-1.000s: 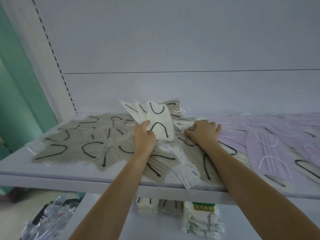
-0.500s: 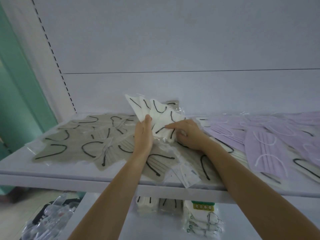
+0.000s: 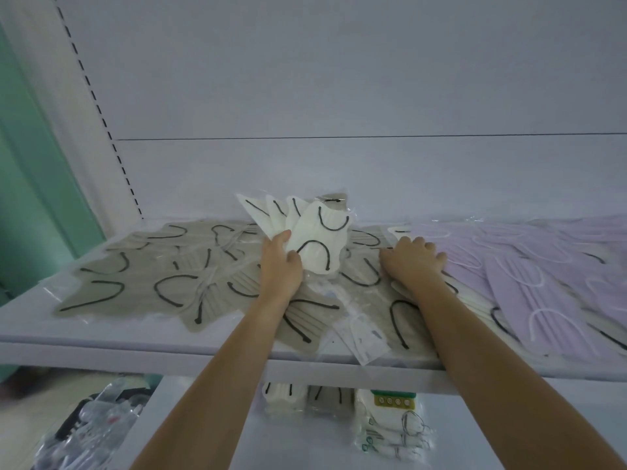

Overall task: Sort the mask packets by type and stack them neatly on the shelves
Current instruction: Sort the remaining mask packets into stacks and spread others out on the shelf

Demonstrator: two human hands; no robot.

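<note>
I have the left hand [image 3: 281,266] gripping a fan of white mask packets [image 3: 317,244] above the shelf [image 3: 135,349], thumb and curled fingers pinching their lower ends. The right hand [image 3: 412,262] lies knuckles-up on the pile where grey mask packets [image 3: 112,290] meet lilac mask packets [image 3: 529,293]. Its fingers bend down, but I cannot tell whether they pinch anything. I would square the fan before adding another white one. A clear packet [image 3: 364,337] overhangs the shelf lip and could slide off.
</note>
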